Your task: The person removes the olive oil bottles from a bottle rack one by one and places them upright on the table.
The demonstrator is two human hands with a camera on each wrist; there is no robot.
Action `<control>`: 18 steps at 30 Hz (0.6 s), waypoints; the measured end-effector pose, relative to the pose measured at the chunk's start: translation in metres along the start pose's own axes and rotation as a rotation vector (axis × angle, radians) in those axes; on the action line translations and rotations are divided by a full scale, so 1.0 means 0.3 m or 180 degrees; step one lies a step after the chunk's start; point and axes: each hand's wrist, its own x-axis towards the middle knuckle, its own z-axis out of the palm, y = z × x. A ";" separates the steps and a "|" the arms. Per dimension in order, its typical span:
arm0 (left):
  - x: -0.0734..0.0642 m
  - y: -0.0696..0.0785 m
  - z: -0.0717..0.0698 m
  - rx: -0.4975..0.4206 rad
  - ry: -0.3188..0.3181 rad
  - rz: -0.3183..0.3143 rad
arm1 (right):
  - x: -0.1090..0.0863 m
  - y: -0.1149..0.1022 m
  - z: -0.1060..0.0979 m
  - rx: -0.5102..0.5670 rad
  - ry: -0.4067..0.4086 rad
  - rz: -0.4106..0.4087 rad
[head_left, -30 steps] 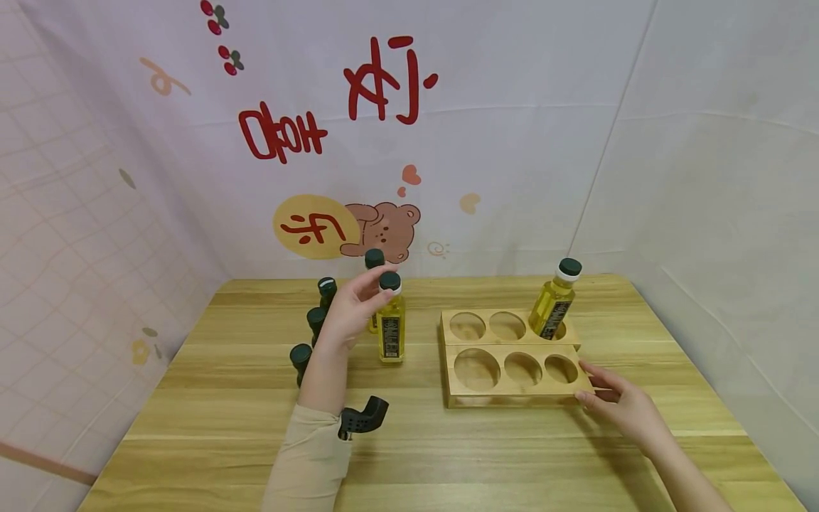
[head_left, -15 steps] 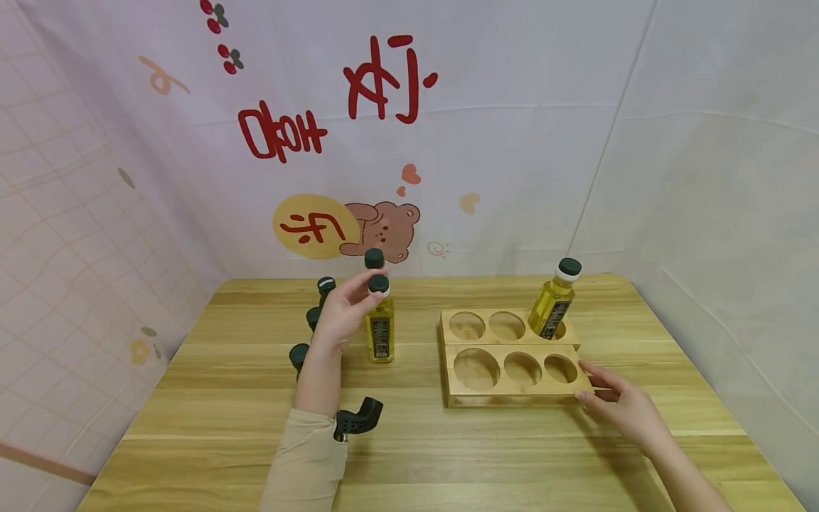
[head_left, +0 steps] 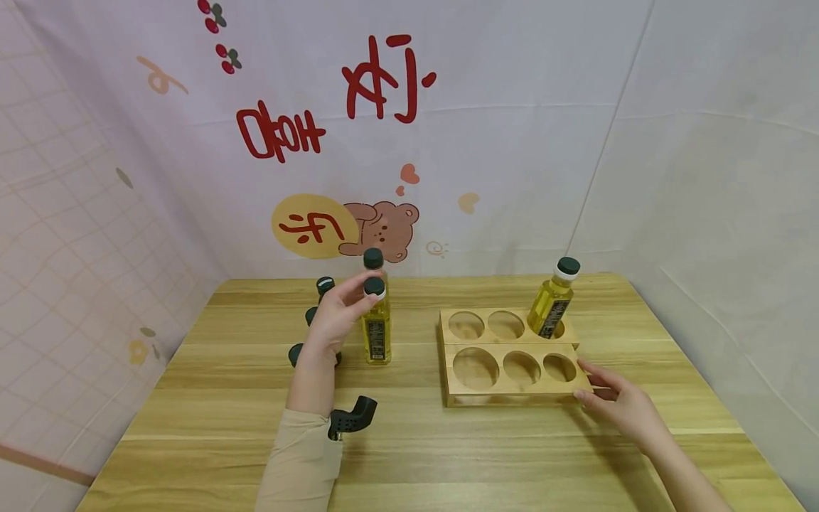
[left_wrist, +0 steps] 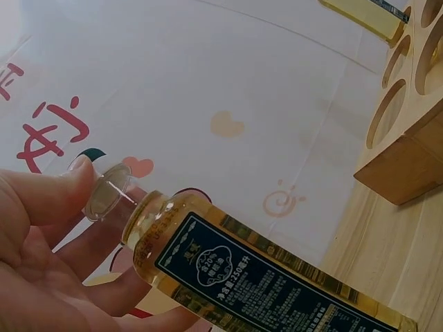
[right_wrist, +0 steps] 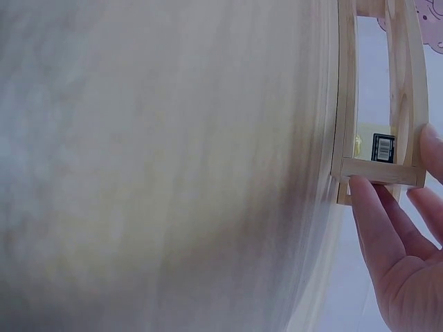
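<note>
My left hand (head_left: 333, 316) pinches the capped neck of a yellow oil bottle (head_left: 377, 334), which stands roughly upright. In the left wrist view the thumb lies at the cap and the fingers reach behind the neck; the bottle's dark label (left_wrist: 242, 283) faces the camera. Whether its base touches the table cannot be told. My right hand (head_left: 630, 412) holds the right end of a two-tier wooden bottle rack (head_left: 512, 400), thumb at the front. One oil bottle (head_left: 550, 306) leans in the rack's back right hole. The other holes hold nothing.
Another oil bottle (head_left: 374, 259) stands just behind the held one. Several dark-capped bottles (head_left: 325, 286) line up left of the left forearm, partly hidden by it. A printed cloth wall (head_left: 512, 142) rises behind the wooden table (head_left: 448, 462).
My left hand and the bottle in it have shifted a little to the left, covering more of the dark-capped bottles. The right hand and the rack look unmoved.
</note>
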 end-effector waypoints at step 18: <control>-0.011 0.016 -0.023 0.0125 -0.0033 -0.0179 | 0.000 -0.003 -0.002 0.0012 -0.0004 -0.0002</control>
